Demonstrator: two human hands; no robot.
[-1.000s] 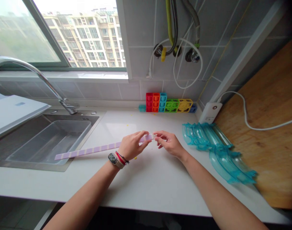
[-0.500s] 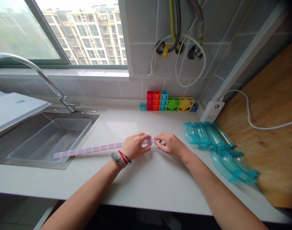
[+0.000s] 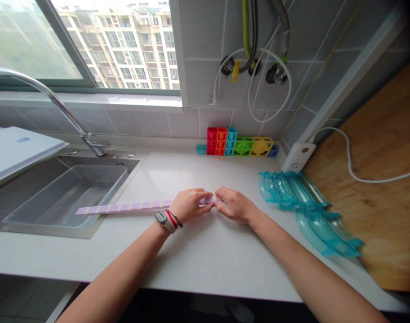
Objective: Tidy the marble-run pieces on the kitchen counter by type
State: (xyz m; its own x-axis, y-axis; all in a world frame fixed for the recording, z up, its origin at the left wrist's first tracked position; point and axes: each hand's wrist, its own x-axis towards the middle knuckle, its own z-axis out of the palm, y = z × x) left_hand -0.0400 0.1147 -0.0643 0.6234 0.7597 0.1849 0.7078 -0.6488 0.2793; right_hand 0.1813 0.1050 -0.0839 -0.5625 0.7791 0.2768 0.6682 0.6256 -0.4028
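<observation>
A long, thin lilac strip with pale cross bands lies leftward from my hands, its far end over the sink's edge. Near its right end, my left hand pinches the strip between thumb and fingers; a watch and red and dark bracelets circle that wrist. Close beside it, my right hand has its fingertips closed at the strip's right end. Something small and whitish shows at those fingertips, too small to make out. Both hands are just above the white counter.
On the left, a sink holds a clear plastic tub under a faucet. Coloured building blocks line the back wall. Translucent teal curved track pieces lie at right by a wooden board. Tiny yellow bits dot the counter.
My right hand's fingers have closed further around the strip's right end, and the hand has shifted slightly left. The strip's far left end has risen a little in view.
</observation>
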